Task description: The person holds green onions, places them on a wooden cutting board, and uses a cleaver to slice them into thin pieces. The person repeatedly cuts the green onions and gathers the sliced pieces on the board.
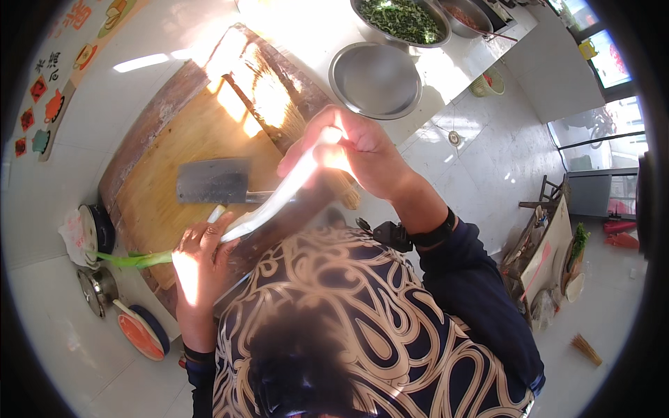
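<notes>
A large green onion point(272, 204) runs slantwise between my hands, its white stalk to the upper right and its green leaves to the lower left. My right hand point(360, 149) pinches the white end, raised above the near edge of the cutting board. My left hand point(201, 253) is closed around the lower stalk, where the white turns to green. On the wooden cutting board point(157, 172) lies a cleaver point(213, 181), blade to the left, its handle partly behind the stalk. A short white piece point(216, 213) shows beside my left fingers.
Behind the board stand an empty-looking steel basin point(373, 78) and a bowl of chopped greens point(400, 21). A bamboo brush point(345, 190) lies at the board's right. Pots point(99, 292) and a red-and-white oval dish point(140, 334) sit at the left.
</notes>
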The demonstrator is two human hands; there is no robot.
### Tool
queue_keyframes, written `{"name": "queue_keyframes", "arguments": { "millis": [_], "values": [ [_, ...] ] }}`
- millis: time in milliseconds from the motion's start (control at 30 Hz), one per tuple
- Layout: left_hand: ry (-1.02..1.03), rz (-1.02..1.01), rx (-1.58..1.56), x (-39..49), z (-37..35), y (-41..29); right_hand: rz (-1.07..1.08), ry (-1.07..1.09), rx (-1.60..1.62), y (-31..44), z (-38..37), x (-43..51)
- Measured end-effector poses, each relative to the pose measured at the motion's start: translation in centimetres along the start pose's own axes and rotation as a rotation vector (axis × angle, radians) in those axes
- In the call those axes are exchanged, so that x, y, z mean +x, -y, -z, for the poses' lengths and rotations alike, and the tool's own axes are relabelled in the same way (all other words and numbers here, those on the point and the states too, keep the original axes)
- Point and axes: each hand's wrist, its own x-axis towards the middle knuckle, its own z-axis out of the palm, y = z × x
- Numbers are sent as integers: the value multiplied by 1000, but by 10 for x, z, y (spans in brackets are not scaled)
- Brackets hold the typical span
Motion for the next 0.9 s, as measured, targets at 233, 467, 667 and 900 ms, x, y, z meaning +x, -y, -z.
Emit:
{"name": "queue_keyframes", "arguments": {
  "millis": [233,467,667,900],
  "values": [
    [-261,338,-275,-28,-36,55,310,-1054,-837,-47,120,-53],
    [-52,568,341,-61,-67,85,-200,-1278,-587,-92,213,-82],
    [-117,493,230,-66,-100,72,-379,-1052,-198,-103,215,-54],
    [-91,574,203,-58,-103,61,-416,-1072,-260,-104,217,-36]
  ]
}}
